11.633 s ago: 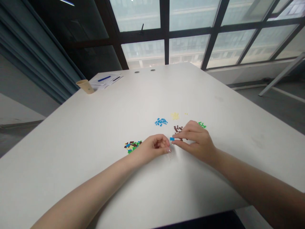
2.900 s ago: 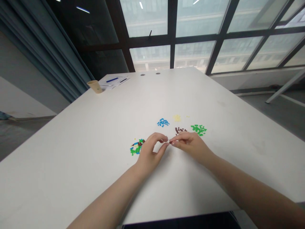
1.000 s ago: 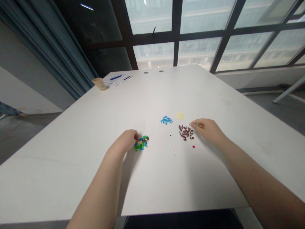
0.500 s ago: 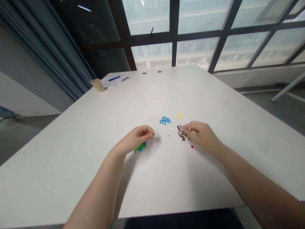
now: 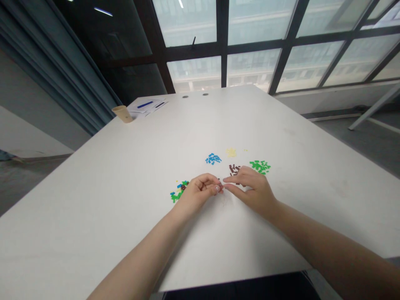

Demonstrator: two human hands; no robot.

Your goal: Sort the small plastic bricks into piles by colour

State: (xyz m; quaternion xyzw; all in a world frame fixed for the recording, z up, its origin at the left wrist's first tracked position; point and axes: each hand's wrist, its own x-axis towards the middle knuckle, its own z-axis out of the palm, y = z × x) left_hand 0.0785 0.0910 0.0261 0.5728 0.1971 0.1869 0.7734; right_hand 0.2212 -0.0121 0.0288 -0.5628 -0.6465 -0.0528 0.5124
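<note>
My left hand (image 5: 201,191) is closed in a pinch on a small dark reddish-brown brick (image 5: 221,186), held just above the table. Right beside it is my right hand (image 5: 253,187), its thumb and index tips slightly apart at the brick; nothing shows between them. Behind the right fingers lies a pile of brown bricks (image 5: 234,168), partly covered by that hand. A mixed pile of green, blue, brown and yellow bricks (image 5: 176,196) sits left of my left hand, partly hidden by it. Faint tiny clear pieces (image 5: 223,202) lie below the fingertips.
Beyond my hands are piles of blue bricks (image 5: 213,158), pale yellow bricks (image 5: 231,152) and green bricks (image 5: 260,166). A paper cup (image 5: 123,113) and papers (image 5: 150,107) with a blue pen (image 5: 145,104) are at the white table's (image 5: 131,166) far left.
My right hand has moved left from the brown pile to my left hand, which shifted right and slightly down. The green pile now shows; the red piece is out of sight.
</note>
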